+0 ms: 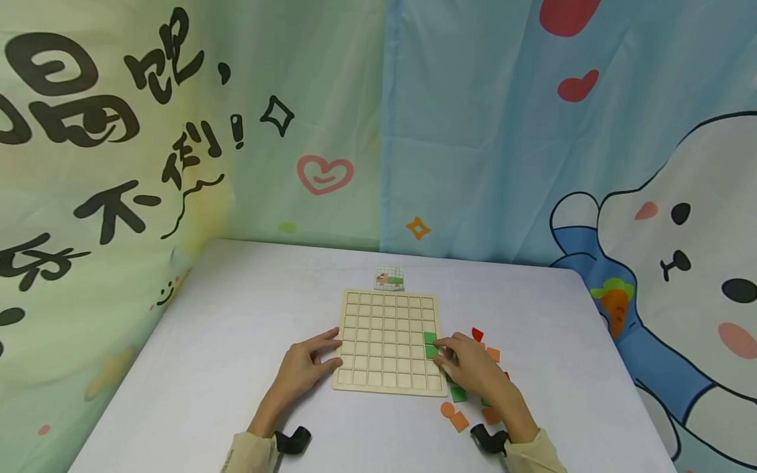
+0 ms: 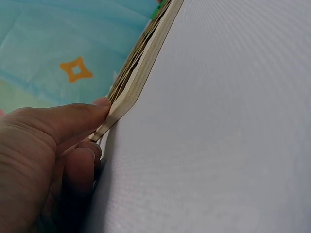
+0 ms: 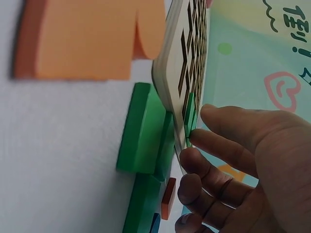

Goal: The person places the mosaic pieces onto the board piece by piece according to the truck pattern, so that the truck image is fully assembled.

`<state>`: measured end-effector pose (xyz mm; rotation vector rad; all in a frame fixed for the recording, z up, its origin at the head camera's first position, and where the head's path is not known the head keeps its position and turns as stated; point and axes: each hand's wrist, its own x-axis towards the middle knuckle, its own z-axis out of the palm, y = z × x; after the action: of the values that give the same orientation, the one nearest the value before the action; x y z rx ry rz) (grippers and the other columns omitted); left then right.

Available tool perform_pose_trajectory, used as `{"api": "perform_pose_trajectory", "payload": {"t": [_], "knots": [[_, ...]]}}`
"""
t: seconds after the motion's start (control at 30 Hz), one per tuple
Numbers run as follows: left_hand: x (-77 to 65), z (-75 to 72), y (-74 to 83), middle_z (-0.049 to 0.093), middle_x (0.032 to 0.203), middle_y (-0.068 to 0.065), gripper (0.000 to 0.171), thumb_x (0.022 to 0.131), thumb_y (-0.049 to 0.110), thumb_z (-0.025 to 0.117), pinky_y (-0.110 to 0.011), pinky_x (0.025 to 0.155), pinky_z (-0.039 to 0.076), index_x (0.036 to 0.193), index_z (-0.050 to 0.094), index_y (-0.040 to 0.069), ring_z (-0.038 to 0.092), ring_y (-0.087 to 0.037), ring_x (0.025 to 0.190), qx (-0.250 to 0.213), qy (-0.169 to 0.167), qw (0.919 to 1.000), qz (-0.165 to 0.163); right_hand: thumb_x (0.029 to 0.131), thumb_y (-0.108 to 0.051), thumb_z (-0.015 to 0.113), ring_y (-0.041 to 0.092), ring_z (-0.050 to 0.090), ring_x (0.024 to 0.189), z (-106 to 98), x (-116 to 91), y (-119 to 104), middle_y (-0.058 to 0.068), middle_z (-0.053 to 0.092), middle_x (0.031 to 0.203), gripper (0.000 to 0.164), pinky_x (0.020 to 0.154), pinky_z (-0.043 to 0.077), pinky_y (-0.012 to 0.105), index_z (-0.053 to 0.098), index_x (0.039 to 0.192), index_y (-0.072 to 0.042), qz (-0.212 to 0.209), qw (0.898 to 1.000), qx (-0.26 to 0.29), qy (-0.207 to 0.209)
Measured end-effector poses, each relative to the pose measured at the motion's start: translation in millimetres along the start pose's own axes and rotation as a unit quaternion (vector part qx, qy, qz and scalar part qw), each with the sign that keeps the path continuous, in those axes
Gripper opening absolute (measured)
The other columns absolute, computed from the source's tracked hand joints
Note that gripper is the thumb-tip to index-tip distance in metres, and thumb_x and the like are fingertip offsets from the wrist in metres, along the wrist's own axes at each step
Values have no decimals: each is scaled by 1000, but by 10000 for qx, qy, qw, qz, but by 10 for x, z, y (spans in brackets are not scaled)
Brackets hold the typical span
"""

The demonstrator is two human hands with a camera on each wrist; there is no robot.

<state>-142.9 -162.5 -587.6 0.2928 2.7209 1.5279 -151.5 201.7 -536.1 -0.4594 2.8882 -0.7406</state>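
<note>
A pale wooden grid board (image 1: 384, 355) lies flat on the white table. My left hand (image 1: 304, 364) rests against its left edge, thumb and index finger apart, steadying it; the left hand (image 2: 43, 145) is also close up in the left wrist view. Two green square pieces (image 1: 430, 338) sit in cells at the board's right edge. Over them, my right hand (image 1: 473, 364) touches with thumb and index fingertips. In the right wrist view the right hand (image 3: 243, 165) has its index fingertip by a green piece (image 3: 189, 116), the thumb slightly apart. No piece shows pinched between them.
Behind the board lies a small picture card (image 1: 389, 278). Right of the board lie loose green pieces (image 1: 458, 393), orange pieces (image 1: 459, 421) and a red piece (image 1: 477, 334), partly under the right hand. Printed curtains (image 1: 473, 131) hang behind the table (image 1: 236, 309).
</note>
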Motion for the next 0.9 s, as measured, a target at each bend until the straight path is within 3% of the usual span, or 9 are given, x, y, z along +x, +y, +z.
{"api": "perform_pose_trajectory", "payload": {"t": [0.3, 0.77, 0.87, 0.9], "knots": [[1, 1, 4, 68, 148, -6, 38, 87, 17, 88, -20, 49, 37, 124, 79, 11, 40, -1, 51, -38, -31, 10000, -7, 98, -23, 77, 5, 48, 77, -41, -54, 59, -5, 60, 89, 30, 68, 44, 22, 75, 124, -7, -120, 9997, 188, 27], [1, -13, 14, 68, 148, -4, 38, 87, 19, 88, -21, 50, 37, 124, 79, 12, 42, -3, 51, -78, -68, 9999, -110, 97, -20, 78, 10, 47, 77, -154, -204, 216, -5, 57, 85, 21, 70, 41, 24, 76, 115, -9, 337, 9993, -28, -149], [0, -12, 8, 68, 148, -4, 38, 87, 18, 88, -21, 50, 38, 124, 79, 12, 43, -2, 51, -42, -53, 10000, -53, 96, -20, 79, 13, 49, 78, -151, -233, 237, -6, 55, 84, 19, 70, 42, 26, 76, 112, -11, 378, 9990, 21, -222], [0, -11, 7, 68, 147, -4, 38, 87, 18, 88, -20, 50, 38, 123, 79, 12, 43, -2, 51, -30, -43, 10000, -39, 96, -21, 80, 15, 56, 83, -149, -243, 241, -6, 55, 82, 18, 75, 48, 27, 76, 110, -11, 374, 9991, 6, -215]]}}
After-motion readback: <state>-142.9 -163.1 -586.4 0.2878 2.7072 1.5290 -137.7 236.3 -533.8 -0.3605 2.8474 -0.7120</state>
